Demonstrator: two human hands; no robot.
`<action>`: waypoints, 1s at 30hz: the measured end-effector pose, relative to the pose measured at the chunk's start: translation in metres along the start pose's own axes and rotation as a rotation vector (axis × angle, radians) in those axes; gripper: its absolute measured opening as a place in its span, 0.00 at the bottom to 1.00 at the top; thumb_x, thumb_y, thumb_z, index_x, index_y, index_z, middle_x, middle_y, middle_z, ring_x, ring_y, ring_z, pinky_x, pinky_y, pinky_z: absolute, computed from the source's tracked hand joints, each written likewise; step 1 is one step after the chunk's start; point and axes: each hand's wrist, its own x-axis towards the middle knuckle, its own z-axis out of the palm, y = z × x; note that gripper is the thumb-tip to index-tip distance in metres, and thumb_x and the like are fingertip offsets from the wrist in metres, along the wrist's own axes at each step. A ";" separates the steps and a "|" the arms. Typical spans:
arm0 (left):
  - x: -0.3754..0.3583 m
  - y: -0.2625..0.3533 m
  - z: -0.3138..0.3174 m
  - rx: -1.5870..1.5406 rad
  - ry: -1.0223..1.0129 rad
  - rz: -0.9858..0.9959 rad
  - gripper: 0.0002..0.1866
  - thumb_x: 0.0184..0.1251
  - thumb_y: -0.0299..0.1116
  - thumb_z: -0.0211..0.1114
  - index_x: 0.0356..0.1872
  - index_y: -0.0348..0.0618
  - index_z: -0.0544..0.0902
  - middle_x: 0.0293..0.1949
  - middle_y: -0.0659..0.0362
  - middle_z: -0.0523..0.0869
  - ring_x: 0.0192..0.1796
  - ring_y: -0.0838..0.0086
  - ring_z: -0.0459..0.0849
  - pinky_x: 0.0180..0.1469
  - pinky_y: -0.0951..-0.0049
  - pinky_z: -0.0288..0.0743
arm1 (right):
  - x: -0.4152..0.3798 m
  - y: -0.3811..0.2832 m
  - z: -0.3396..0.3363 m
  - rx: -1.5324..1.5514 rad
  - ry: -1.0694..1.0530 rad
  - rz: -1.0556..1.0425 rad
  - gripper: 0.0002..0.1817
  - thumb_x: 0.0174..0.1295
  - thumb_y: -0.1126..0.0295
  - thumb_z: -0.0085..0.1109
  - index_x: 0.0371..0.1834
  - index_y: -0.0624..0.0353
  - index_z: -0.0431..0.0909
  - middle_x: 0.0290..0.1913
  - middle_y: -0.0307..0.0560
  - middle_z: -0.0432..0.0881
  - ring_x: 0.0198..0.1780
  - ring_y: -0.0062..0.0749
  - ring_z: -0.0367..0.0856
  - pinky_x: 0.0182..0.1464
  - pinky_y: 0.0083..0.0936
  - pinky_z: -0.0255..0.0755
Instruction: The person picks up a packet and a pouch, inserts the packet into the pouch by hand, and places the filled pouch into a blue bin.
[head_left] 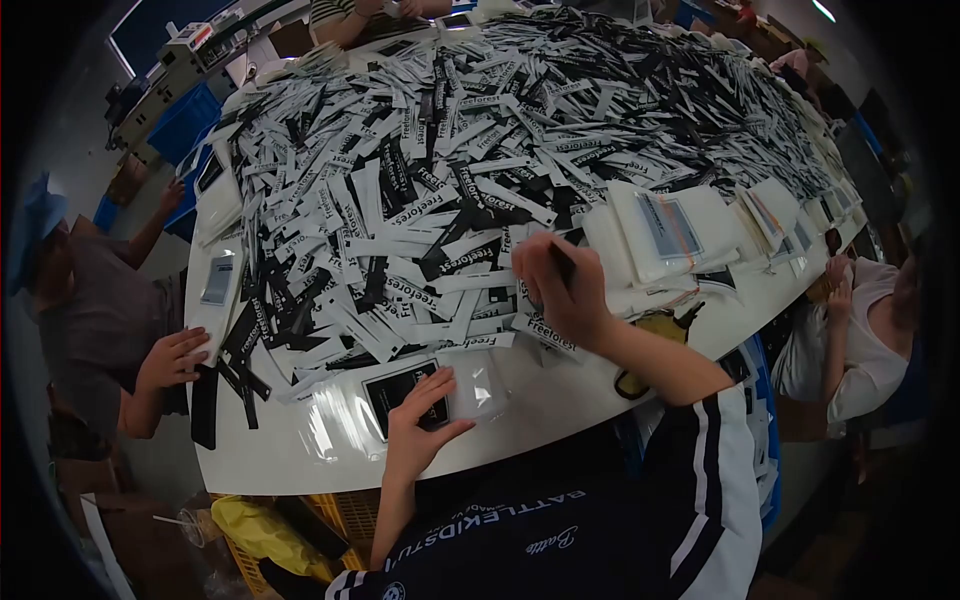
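Note:
My left hand (418, 425) lies flat on the white table, its spread fingers over a black printed label or card (388, 398) inside a clear plastic bag (480, 390). My right hand (560, 285) is curled closed above the near edge of the heap. A dark patch shows inside its curled fingers, but I cannot make out what it is. Beneath and around it lie slim black and white printed packets (470, 262) marked "Freeforest". Right of that hand sits a stack of white plastic bags (665, 235) with a grey-blue printed panel on top.
The packet heap (540, 110) covers most of the white table (300, 455). Several people sit around it; one person's hand (172, 358) rests at the left edge near a bag (218, 280). More bags (770, 210) lie rightward. Yellow crates (345, 515) stand below the front edge.

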 end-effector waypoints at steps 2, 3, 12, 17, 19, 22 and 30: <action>-0.001 -0.005 -0.006 -0.133 -0.052 -0.103 0.27 0.43 0.26 0.72 0.51 0.36 0.78 0.56 0.52 0.77 0.62 0.62 0.71 0.68 0.62 0.56 | -0.050 -0.017 0.016 0.165 0.050 -0.031 0.13 0.67 0.73 0.45 0.24 0.67 0.68 0.16 0.41 0.70 0.20 0.23 0.71 0.21 0.19 0.64; -0.003 -0.002 0.000 -0.184 0.114 -0.081 0.14 0.55 0.25 0.64 0.45 0.34 0.79 0.42 0.55 0.84 0.47 0.70 0.81 0.53 0.73 0.71 | -0.082 -0.011 0.022 0.103 -0.005 0.016 0.11 0.66 0.74 0.47 0.25 0.67 0.70 0.17 0.42 0.73 0.18 0.23 0.72 0.21 0.17 0.65; -0.021 0.027 0.010 0.166 0.538 0.231 0.13 0.58 0.19 0.55 0.44 0.32 0.78 0.38 0.48 0.83 0.37 0.63 0.82 0.44 0.73 0.74 | -0.171 0.009 0.061 0.011 0.143 0.360 0.05 0.58 0.73 0.59 0.28 0.62 0.75 0.16 0.41 0.71 0.17 0.24 0.69 0.20 0.21 0.60; -0.015 0.025 0.029 0.278 0.121 0.353 0.24 0.42 0.16 0.63 0.47 0.39 0.79 0.49 0.50 0.79 0.50 0.56 0.78 0.51 0.64 0.73 | -0.131 -0.005 0.048 0.215 -0.006 0.585 0.11 0.64 0.69 0.53 0.27 0.63 0.74 0.17 0.38 0.73 0.21 0.15 0.68 0.21 0.17 0.60; -0.017 0.023 0.024 0.241 -0.006 0.310 0.26 0.43 0.18 0.65 0.50 0.40 0.78 0.51 0.50 0.78 0.52 0.57 0.77 0.53 0.64 0.72 | -0.113 -0.011 0.039 0.139 -0.246 0.609 0.13 0.63 0.66 0.56 0.23 0.63 0.74 0.17 0.37 0.73 0.21 0.15 0.69 0.22 0.18 0.61; -0.018 0.043 0.001 -0.087 -0.170 -0.003 0.26 0.47 0.27 0.70 0.52 0.38 0.76 0.51 0.49 0.80 0.52 0.61 0.79 0.52 0.70 0.74 | -0.112 -0.016 0.025 0.279 -0.319 0.729 0.12 0.58 0.67 0.61 0.22 0.63 0.75 0.16 0.38 0.72 0.20 0.16 0.69 0.23 0.19 0.62; -0.005 0.033 0.016 -0.288 0.003 -0.398 0.08 0.59 0.27 0.57 0.34 0.31 0.78 0.22 0.55 0.84 0.24 0.76 0.83 0.24 0.81 0.71 | -0.101 -0.022 0.045 0.093 -0.402 0.602 0.10 0.47 0.70 0.68 0.30 0.62 0.78 0.25 0.47 0.78 0.28 0.28 0.77 0.33 0.22 0.70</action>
